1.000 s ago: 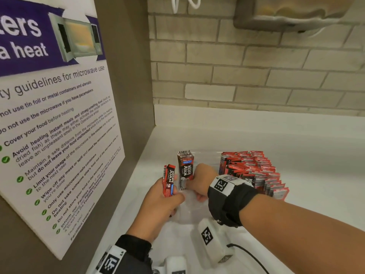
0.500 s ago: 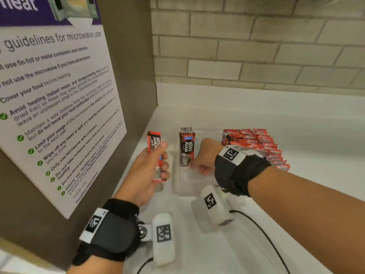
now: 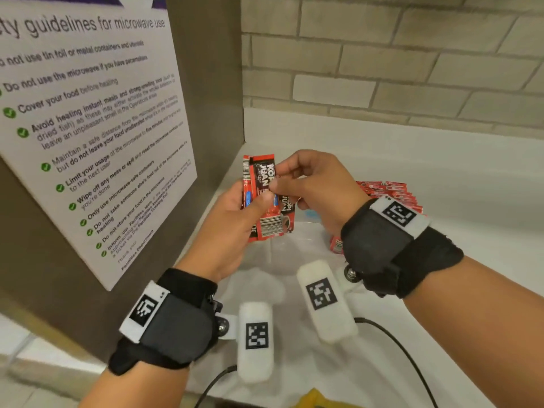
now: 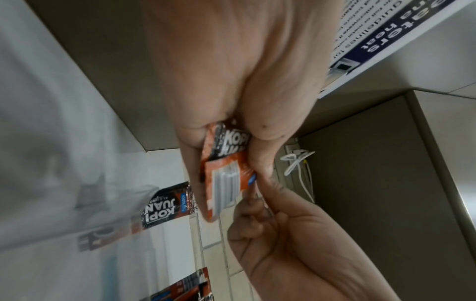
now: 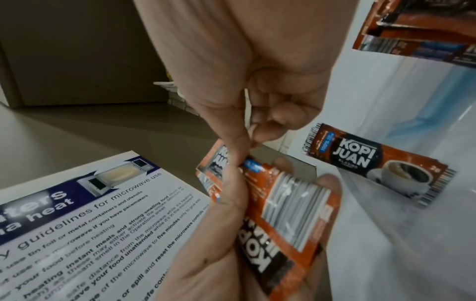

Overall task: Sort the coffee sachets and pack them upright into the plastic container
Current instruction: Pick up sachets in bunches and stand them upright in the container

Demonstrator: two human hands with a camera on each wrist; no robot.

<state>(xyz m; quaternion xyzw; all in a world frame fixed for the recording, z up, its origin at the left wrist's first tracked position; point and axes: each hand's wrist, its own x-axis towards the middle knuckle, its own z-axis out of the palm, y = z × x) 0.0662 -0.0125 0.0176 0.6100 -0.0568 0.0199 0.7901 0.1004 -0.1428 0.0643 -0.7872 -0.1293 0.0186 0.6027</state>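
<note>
While the hands meet above the counter: the left hand (image 3: 235,228) holds a small fan of coffee sachets (image 3: 265,178) up in the air, and the right hand (image 3: 318,184) has come over to it.
Left grip: thumb and fingers are clamped round the lower half of the fan, with the sachets standing roughly on end.
Right grip: thumb and forefinger pinch the edge of one sachet in the fan; the other fingers are curled and idle.
What has changed: half a second ago the right hand was down at the bundle standing in the plastic container (image 3: 297,241). It has now let that bundle go and risen to the left hand, which has lifted too.
Packed bundle (image 5: 381,165): it stays in the container, at 6 o'clock below the hands, and no hand touches it. I cannot tell whether it leans on the wall.
Loose stack (image 3: 391,191): red sachets lie fanned on the counter (image 3: 441,201) at 3 o'clock from the hands, mostly behind the right wrist.
Poster (image 3: 97,142): microwave guidelines, on the panel at 9 o'clock.
Meaning for the task: this looks like sorting, not packing. The sachets in the fan do not all face the same way, so I judge the right hand is picking one out to turn or square it before the handful goes in upright. Most of the stack is still to be packed.
</note>
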